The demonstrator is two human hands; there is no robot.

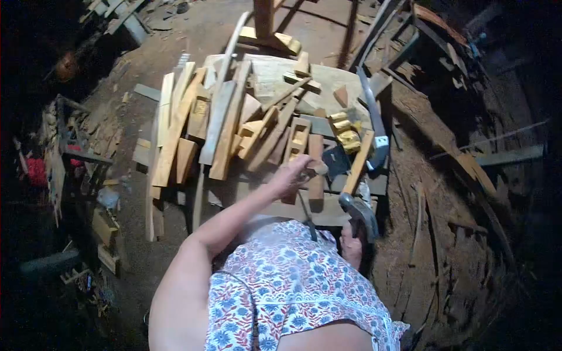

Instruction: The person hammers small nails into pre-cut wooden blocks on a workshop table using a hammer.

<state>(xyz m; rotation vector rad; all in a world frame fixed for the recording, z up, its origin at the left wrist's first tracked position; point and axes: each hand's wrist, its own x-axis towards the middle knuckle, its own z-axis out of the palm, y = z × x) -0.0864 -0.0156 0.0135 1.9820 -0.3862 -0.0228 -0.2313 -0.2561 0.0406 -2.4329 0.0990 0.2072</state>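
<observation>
My left hand (291, 176) is closed over the near end of a slotted wooden block (299, 138). A small pale rounded piece (318, 167) shows at its fingertips; what it is, I cannot make out. Below that hand a thin dark strip (307, 213) runs down toward the patterned cloth. On the right, low beside the bench edge, my right hand (351, 244) is wrapped round a hammer (360, 215) with a grey metal head. The hammer's handle is mostly hidden. Near its head lies a narrow wooden strip (359, 162).
Several wooden strips (178, 131) and blocks crowd the low bench (272, 76). A yellow packet (346, 133), a dark flat piece (336, 161) and a long curved blade (371, 105) lie on its right side. An upright post (263, 20) stands beyond. Scrap wood (500, 155) litters the ground.
</observation>
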